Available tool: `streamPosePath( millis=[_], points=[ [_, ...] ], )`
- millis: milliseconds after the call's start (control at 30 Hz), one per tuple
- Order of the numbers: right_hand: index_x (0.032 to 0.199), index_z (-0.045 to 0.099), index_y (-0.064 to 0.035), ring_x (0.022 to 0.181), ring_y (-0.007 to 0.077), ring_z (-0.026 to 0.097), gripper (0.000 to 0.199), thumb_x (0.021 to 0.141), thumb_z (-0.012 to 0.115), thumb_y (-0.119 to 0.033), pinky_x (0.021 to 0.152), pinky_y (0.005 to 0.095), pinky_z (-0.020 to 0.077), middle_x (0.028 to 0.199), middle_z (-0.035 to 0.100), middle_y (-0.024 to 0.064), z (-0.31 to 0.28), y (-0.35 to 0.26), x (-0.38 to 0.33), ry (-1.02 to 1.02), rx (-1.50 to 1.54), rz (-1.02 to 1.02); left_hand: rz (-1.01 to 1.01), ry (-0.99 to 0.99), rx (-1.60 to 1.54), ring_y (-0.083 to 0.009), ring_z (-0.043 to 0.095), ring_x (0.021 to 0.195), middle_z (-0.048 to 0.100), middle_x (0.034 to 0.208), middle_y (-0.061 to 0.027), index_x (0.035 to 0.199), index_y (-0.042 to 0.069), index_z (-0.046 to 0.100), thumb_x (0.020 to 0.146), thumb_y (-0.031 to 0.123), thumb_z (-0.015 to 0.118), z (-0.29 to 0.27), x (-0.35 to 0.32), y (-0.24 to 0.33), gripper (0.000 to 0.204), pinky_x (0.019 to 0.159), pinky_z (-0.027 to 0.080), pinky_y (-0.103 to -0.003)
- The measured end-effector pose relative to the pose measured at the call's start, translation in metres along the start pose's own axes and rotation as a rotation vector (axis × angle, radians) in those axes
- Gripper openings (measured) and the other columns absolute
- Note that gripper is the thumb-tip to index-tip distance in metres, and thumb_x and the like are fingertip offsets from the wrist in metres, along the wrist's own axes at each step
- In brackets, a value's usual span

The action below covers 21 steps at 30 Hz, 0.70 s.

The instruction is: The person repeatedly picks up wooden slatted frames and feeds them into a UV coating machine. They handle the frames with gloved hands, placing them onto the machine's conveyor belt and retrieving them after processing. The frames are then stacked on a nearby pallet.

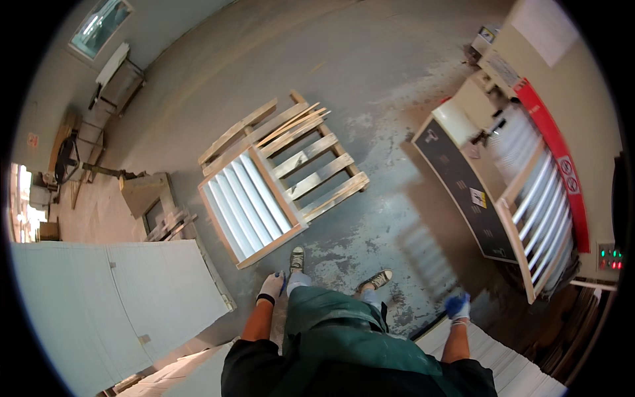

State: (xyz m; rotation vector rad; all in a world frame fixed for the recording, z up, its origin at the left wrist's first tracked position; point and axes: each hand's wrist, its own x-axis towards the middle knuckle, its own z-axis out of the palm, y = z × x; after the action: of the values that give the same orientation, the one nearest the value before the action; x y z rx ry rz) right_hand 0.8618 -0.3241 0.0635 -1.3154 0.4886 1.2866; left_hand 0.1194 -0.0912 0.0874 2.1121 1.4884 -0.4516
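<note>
wooden frame [271, 247] with white slats [245, 205] over a pallet [321, 176], gloved left hand [271, 286] nearest it, gloved right hand [458, 307] near a white stack [493, 355], cannot tell if fingers are spread

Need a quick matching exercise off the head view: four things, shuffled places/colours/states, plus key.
Things:
1. left hand
2. framed slatted panel
3. apron
4. curved strip at far right

Match:
A. red
B. left of the bare pallet slats
C. dark green
D. gloved, with a dark band at the wrist

Pairs: 1-D, 2-B, 3-C, 4-A
</note>
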Motion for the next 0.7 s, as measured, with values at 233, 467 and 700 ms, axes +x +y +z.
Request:
streamPosePath(
  millis=[233,467,700],
  points=[
    [0.105,0.062,-0.0029,0.071,0.0227,0.068,0.036,0.1,0.056,-0.038,0.063,0.0347,0.0553,0.087,0.068,0.0103,0.362,0.255,0.07,-0.213,-0.821,0.208,-0.608,-0.059,-0.381,-0.042,0.059,0.114,0.063,0.119,-0.0257,0.13,0.001,0.054,0.101,0.023,0.042,0.095,0.04,-0.195,0.038,0.097,0.048,-0.046],
    [0.111,0.063,0.0021,0.089,0.0269,0.067,0.047,0.095,0.06,-0.042,0.077,0.038,0.0509,0.096,0.069,0.0127,0.55,0.472,0.22,-0.413,-1.449,-0.44,-1.217,0.109,-0.854,-0.045,0.05,0.127,0.05,0.138,-0.0315,0.141,-0.005,0.041,0.099,0.043,0.046,0.129,0.109,-0.306,0.065,0.104,0.042,-0.047],
    [0.111,0.064,0.0025,0.098,0.041,0.064,0.057,0.091,0.062,-0.051,0.086,0.0463,0.0492,0.1,0.068,0.0236,0.603,0.568,0.266,-0.469,-1.766,-0.725,-1.121,0.368,-0.977,-0.0457,0.055,0.116,0.059,0.122,-0.0302,0.125,-0.006,0.054,0.1,0.035,0.049,0.177,0.112,-0.33,0.049,0.099,0.043,-0.048]
  ],
)
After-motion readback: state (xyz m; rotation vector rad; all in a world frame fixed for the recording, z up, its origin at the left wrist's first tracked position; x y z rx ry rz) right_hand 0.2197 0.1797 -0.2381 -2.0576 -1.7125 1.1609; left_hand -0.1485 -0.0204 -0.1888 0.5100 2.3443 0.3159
